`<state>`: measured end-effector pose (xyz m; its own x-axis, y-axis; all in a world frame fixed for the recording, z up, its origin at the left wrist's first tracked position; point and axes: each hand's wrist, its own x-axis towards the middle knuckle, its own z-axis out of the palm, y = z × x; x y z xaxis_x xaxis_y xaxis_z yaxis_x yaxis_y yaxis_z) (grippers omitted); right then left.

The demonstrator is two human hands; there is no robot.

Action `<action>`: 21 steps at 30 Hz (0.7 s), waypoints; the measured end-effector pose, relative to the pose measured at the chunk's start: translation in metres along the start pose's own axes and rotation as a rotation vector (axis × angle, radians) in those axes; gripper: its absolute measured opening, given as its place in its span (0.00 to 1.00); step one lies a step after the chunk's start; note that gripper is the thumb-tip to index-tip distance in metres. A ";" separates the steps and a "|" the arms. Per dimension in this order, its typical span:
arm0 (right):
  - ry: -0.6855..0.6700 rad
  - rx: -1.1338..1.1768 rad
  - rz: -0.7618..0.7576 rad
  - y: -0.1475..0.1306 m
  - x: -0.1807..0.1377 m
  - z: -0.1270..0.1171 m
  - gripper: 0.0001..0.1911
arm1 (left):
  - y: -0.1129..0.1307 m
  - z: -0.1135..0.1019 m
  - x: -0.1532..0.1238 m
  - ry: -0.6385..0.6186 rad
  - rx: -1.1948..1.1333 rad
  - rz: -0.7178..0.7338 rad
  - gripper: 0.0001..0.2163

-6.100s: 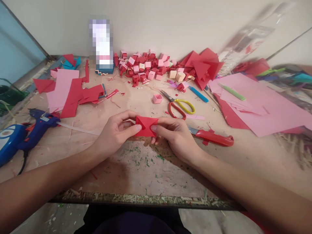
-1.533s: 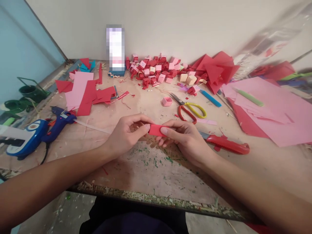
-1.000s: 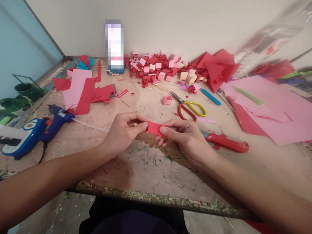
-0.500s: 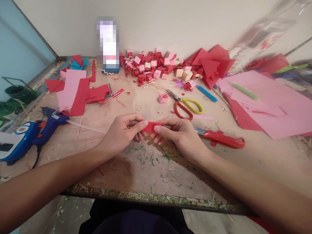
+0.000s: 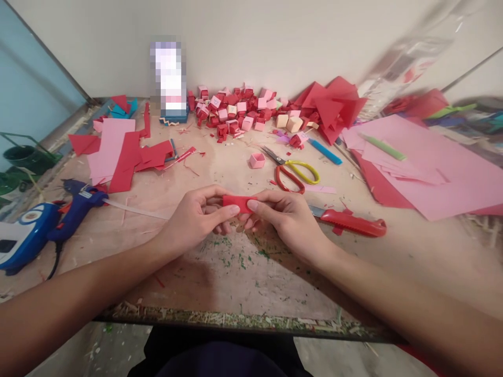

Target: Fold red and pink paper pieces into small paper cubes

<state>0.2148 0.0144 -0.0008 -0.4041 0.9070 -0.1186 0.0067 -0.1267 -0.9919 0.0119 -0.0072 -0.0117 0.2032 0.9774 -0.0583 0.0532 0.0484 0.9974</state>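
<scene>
Between my two hands is a small strip of red paper (image 5: 236, 201), held level just above the table. My left hand (image 5: 200, 213) pinches its left part, thumb in front and fingers behind. At the other end, my right hand (image 5: 285, 213) grips it the same way, with the thumb on the paper's face. Some fingertips curl underneath, and the back of the strip is hidden. A small open pink paper box (image 5: 257, 161) sits just beyond my hands. Scissors (image 5: 288, 170) with one red and one yellow handle lie to its right.
A red-handled utility knife (image 5: 349, 222) lies right of my right hand. A blue glue gun (image 5: 76, 207) rests at left near cut paper pieces (image 5: 124, 162). Many small paper boxes (image 5: 236, 111) are heaped by the wall. Pink sheets (image 5: 428, 167) spread at right, under a green stick (image 5: 383, 146).
My left thumb has slid lower on the red paper strip, so more of its left end shows. The camera view has shifted slightly. Both hands still hold the strip.
</scene>
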 end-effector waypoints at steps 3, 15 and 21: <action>0.014 -0.005 0.008 0.002 0.001 -0.001 0.12 | -0.001 0.000 0.001 -0.009 -0.003 -0.008 0.08; -0.030 -0.132 0.009 0.000 0.000 -0.003 0.14 | 0.002 0.003 -0.001 -0.019 0.028 -0.030 0.03; -0.055 -0.104 0.013 0.001 -0.001 -0.003 0.14 | 0.005 0.004 -0.001 0.012 0.063 -0.005 0.07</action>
<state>0.2180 0.0145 -0.0017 -0.4531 0.8816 -0.1321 0.1061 -0.0937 -0.9899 0.0154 -0.0083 -0.0067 0.1912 0.9796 -0.0625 0.1157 0.0407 0.9924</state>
